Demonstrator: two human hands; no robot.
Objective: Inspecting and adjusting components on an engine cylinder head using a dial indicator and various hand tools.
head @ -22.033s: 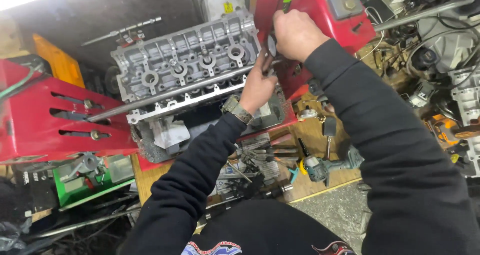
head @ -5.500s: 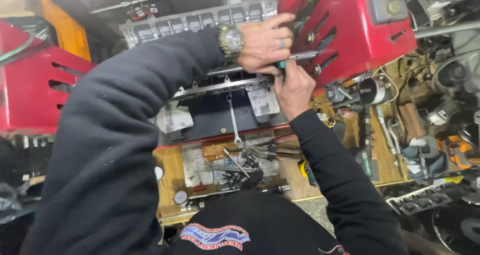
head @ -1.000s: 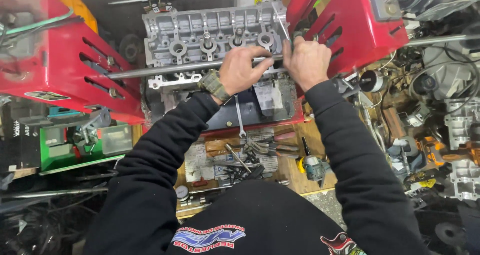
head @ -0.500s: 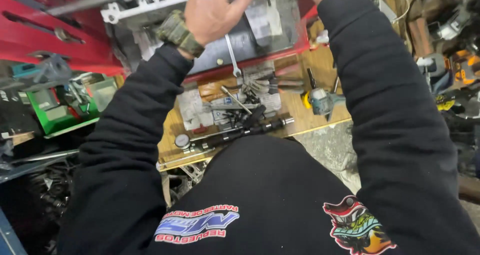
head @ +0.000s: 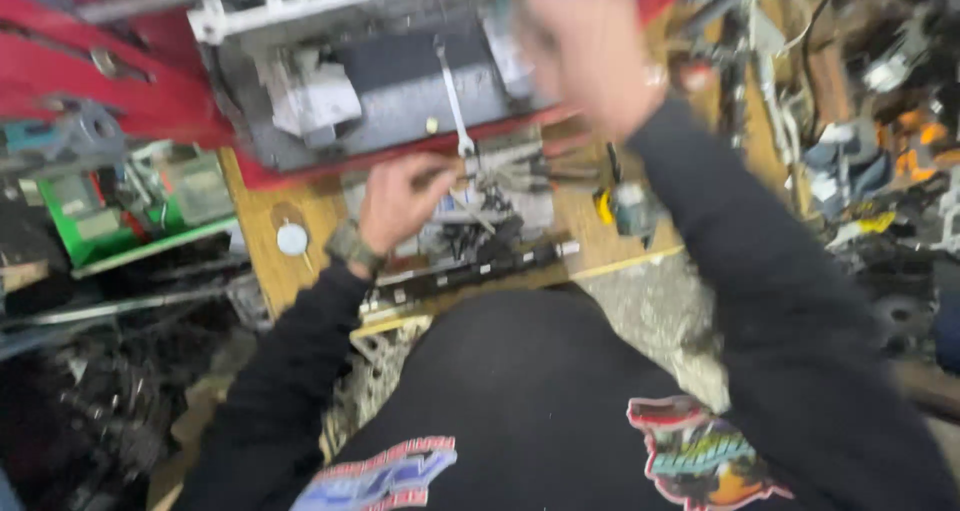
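- Head view: the left hand [head: 400, 199] reaches down to a pile of tools [head: 490, 221] on the wooden board [head: 270, 211], at the near side of the engine part.
- The left hand's fingers are curled at the left edge of the pile and touch a thin metal tool there; motion blur hides whether they actually grip it, so its state cannot be told.
- A watch with a dull green strap [head: 352, 248] sits on the left wrist.
- The right hand [head: 590, 51] is raised at the far right of the engine part. It is heavily blurred; whether it is clenched, released or grasping anything cannot be told.
- A grey metal engine part [head: 380, 61] rests on a red stand [head: 120, 81] at the far centre of the scene.
- A long wrench [head: 455, 96] lies on the engine part, with its lower end pointing down toward the pile of tools.
- A small round white disc [head: 291, 239] lies on the board, just left of the left wrist.
- A green tray [head: 130, 221] with small parts sits to the left of the board.
- Both arms wear black sleeves.
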